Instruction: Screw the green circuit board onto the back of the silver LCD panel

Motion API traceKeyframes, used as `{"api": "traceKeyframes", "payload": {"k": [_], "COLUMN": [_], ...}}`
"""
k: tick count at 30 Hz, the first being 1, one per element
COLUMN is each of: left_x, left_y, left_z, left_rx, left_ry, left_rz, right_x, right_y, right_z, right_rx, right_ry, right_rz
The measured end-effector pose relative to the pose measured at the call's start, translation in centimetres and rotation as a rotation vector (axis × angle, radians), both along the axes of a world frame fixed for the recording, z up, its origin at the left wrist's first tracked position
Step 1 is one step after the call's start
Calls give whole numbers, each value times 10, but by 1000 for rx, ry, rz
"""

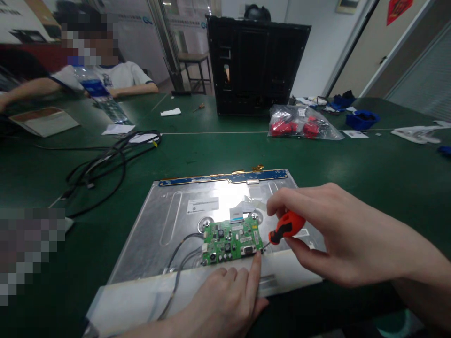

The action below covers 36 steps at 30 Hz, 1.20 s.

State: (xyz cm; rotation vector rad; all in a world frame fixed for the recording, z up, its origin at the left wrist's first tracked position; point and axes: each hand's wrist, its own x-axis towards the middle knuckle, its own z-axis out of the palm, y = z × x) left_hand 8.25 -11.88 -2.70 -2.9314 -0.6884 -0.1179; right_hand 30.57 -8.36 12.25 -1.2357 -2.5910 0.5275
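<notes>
A green circuit board (232, 239) lies on the metal back of a display panel (141, 234). In my right hand (338, 234) is a short red-and-black screwdriver (287, 226), pinched between thumb and fingers. Its thin shaft slants down to the board's lower right corner. Beside that corner, the stretched index finger of my left hand (225, 295) touches the board's edge; its other fingers are bent, and the hand grips nothing. Dark cables (180, 253) run from the board's left side. A flat ribbon cable (236, 214) joins its top edge.
A black screen housing (257, 65) stands upright at the back of the green table (197, 150). Red parts fill a clear plastic bag (305, 124). Coiled black cables (102, 164) and a water bottle (102, 96) are on the left. A person (105, 75) sits across the table.
</notes>
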Motion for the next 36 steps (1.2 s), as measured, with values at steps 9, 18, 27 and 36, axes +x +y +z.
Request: {"api": "traceKeyframes", "payload": {"k": [9, 18, 27, 36], "left_x": [2, 2, -1, 0], "left_y": [1, 3, 0, 1], "left_z": [3, 5, -3, -1], "left_rx": [24, 50, 33, 49], "left_ry": [-10, -38, -34, -60], "left_rz": [7, -15, 0, -8], "right_x": [-5, -6, -3, -3], "right_y": [6, 6, 4, 4], "right_z": [-5, -10, -5, -9], "right_rx": [78, 155, 100, 127], "right_ry": [-40, -94, -65, -93], "right_rz": [-4, -50, -30, -38]}}
